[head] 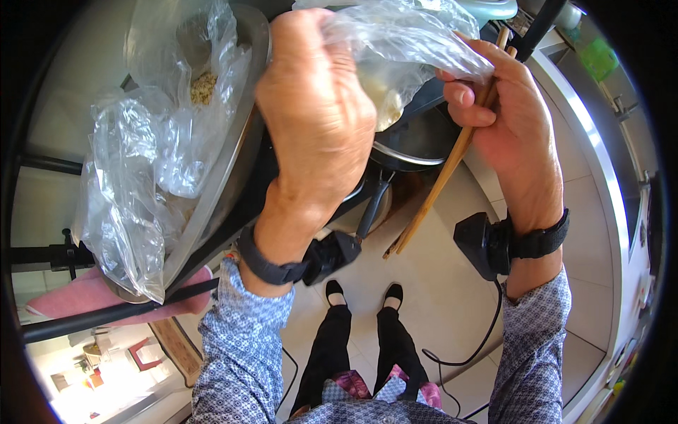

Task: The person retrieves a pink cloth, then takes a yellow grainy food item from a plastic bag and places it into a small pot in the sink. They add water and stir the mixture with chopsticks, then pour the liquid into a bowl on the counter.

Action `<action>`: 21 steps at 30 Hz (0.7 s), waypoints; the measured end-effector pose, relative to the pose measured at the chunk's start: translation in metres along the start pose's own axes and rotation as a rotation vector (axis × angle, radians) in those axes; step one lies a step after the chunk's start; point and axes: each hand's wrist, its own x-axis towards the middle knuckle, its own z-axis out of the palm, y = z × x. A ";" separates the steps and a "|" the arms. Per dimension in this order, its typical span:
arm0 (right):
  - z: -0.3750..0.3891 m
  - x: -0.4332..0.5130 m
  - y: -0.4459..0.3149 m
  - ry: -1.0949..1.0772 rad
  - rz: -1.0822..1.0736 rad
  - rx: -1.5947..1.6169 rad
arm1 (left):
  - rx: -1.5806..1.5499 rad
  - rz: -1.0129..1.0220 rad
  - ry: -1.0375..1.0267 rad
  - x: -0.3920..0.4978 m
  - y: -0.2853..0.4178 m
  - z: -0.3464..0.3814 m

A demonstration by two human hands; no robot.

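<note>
A clear plastic bag (402, 37) stretches between my two hands, with pale food (389, 100) showing in its lower part. My left hand (323, 106) is closed on the bag's left end; its fingertips are hidden behind the hand. In my right hand (503, 95) are the bag's other end and a pair of wooden chopsticks (442, 175), whose darkened tips point down to the left. Below the bag is a dark pan (416, 143) with a metal rim. To the left, crumpled clear bags (127, 175) lie in a large metal tray (212, 212), one with tan crumbly food (203, 87) inside.
Black rack bars (122, 312) run along the left, with a pink cloth (74, 297) under the tray. A black pan handle (375, 204) juts toward me. A light green basin (490, 9) stands at the top. A counter edge (598, 143) curves along the right. Cables hang near my legs.
</note>
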 end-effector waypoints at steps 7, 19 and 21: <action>-0.012 0.010 0.009 -0.134 0.000 -0.046 | 0.079 0.120 -0.175 -0.011 -0.002 -0.007; 0.003 -0.005 0.019 -0.013 0.005 -0.497 | 0.139 0.247 -0.594 -0.019 0.002 -0.034; -0.002 -0.003 0.025 -0.006 -0.005 -0.439 | 0.136 0.221 -0.677 -0.018 0.004 -0.039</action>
